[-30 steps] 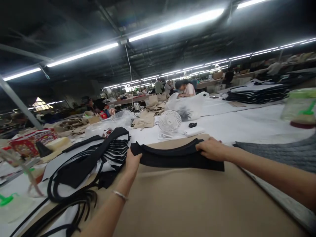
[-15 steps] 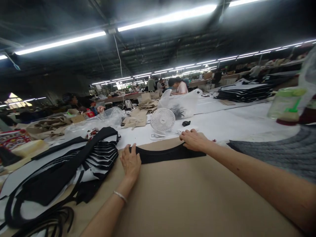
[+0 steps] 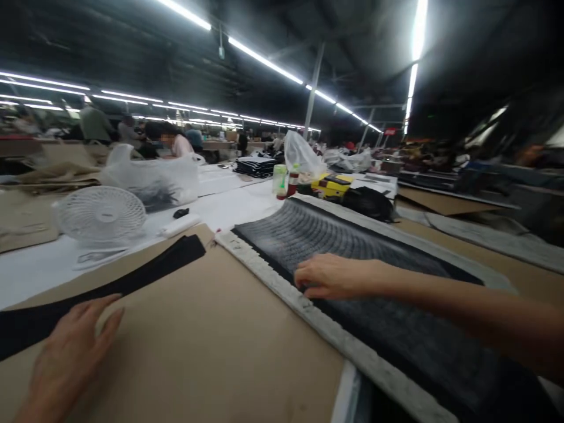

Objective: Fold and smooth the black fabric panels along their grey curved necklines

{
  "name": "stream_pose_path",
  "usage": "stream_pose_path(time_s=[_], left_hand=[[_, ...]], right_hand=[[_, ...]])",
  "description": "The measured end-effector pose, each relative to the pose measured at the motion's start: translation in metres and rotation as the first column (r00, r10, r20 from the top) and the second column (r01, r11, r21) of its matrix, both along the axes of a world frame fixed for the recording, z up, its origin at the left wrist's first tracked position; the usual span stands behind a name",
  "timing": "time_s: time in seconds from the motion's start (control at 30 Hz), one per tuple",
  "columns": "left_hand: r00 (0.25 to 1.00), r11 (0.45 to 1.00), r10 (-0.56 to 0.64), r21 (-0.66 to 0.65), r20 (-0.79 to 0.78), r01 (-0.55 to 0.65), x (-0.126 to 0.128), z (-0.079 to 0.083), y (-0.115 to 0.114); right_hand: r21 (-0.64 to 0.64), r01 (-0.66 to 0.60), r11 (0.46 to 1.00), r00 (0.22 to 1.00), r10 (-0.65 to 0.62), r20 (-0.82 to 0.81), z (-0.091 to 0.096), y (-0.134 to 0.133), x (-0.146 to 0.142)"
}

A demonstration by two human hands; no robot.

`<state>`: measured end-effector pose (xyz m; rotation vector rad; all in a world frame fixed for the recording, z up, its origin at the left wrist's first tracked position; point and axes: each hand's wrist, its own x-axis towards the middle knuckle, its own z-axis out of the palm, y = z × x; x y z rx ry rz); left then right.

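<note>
A curved black fabric strip lies across the brown board. My left hand rests at the strip's lower edge, fingers spread and thumb apart. Over on the right, a pale, rough-edged board carries dark grey-black pieces laid in overlapping curved rows. Above their left edge is my right hand, its fingers loosely bent and the thumb a little apart. Nothing shows between those fingers. Whether the fingertips touch the pieces I cannot tell.
A white fan and a plastic bag stand beyond the brown board. Farther back are a dark stack, a green-lidded jar, a yellow box and a black bag. People work in the background.
The view has swung to the right. My right hand has left the black strip and moved right, over the dark rows. My left hand has moved to the strip's lower edge.
</note>
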<state>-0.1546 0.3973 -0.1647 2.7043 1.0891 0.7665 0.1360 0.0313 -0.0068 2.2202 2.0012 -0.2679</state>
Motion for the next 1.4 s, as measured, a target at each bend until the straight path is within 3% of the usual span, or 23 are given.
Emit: stream_pose_path(time_s=[0.1, 0.17, 0.23, 0.3, 0.37, 0.43, 0.53, 0.63, 0.73, 0.93, 1.03, 1.13, 1.23, 1.4], left_hand=[[0.944, 0.946, -0.311, -0.064, 0.108, 0.319, 0.048, 0.018, -0.084], [0.84, 0.83, -0.526, -0.136, 0.136, 0.541, 0.08, 0.03, -0.148], [0.726, 0.707, -0.67, -0.167, 0.153, 0.688, 0.105, 0.04, -0.212], [0.572, 0.546, -0.806, -0.186, 0.151, 0.817, 0.123, 0.048, -0.272], [0.393, 0.364, -0.911, -0.206, 0.124, 0.908, 0.133, 0.054, -0.326], [0.239, 0.218, -0.968, -0.214, 0.076, 0.952, 0.141, 0.056, -0.372], [0.126, 0.121, -0.992, -0.232, 0.005, 0.965, 0.15, 0.051, -0.421], [0.079, 0.086, -0.996, -0.235, -0.04, 0.968, 0.158, 0.04, -0.446], [0.068, 0.083, -0.995, -0.238, -0.071, 0.968, 0.161, 0.03, -0.453], [0.115, 0.138, -0.986, -0.207, -0.118, 0.969, 0.16, 0.025, -0.456], [0.133, 0.157, -0.982, -0.189, -0.131, 0.969, 0.16, 0.025, -0.459], [0.15, 0.172, -0.98, -0.187, -0.13, 0.967, 0.161, 0.027, -0.463], [0.174, 0.197, -0.977, -0.207, -0.125, 0.958, 0.162, 0.028, -0.468], [0.218, 0.237, -0.97, -0.215, -0.111, 0.947, 0.164, 0.026, -0.478]], right_hand=[[0.003, 0.203, 0.979, 0.979, -0.203, -0.022, -0.006, -0.095, 0.008], [0.024, 0.335, 0.942, 0.942, -0.335, -0.029, -0.014, -0.149, 0.008], [0.042, 0.442, 0.896, 0.897, -0.44, -0.048, -0.019, -0.196, 0.001], [0.04, 0.547, 0.836, 0.834, -0.542, -0.101, -0.024, -0.237, -0.011], [0.019, 0.64, 0.769, 0.761, -0.629, -0.158, -0.03, -0.27, -0.027], [0.004, 0.698, 0.716, 0.704, -0.685, -0.187, -0.039, -0.295, -0.042], [0.034, 0.72, 0.694, 0.687, -0.704, -0.179, -0.061, -0.318, -0.056], [0.105, 0.712, 0.694, 0.701, -0.696, -0.153, -0.081, -0.328, -0.059], [0.142, 0.685, 0.715, 0.728, -0.669, -0.149, -0.091, -0.331, -0.055], [0.164, 0.552, 0.817, 0.831, -0.555, -0.036, -0.098, -0.33, -0.047], [0.164, 0.545, 0.822, 0.837, -0.545, -0.051, -0.1, -0.331, -0.043], [0.208, 0.604, 0.77, 0.794, -0.556, -0.246, -0.099, -0.337, -0.039], [0.236, 0.703, 0.671, 0.689, -0.562, -0.457, -0.098, -0.347, -0.035], [0.201, 0.828, 0.523, 0.515, -0.569, -0.641, -0.098, -0.362, -0.03]])
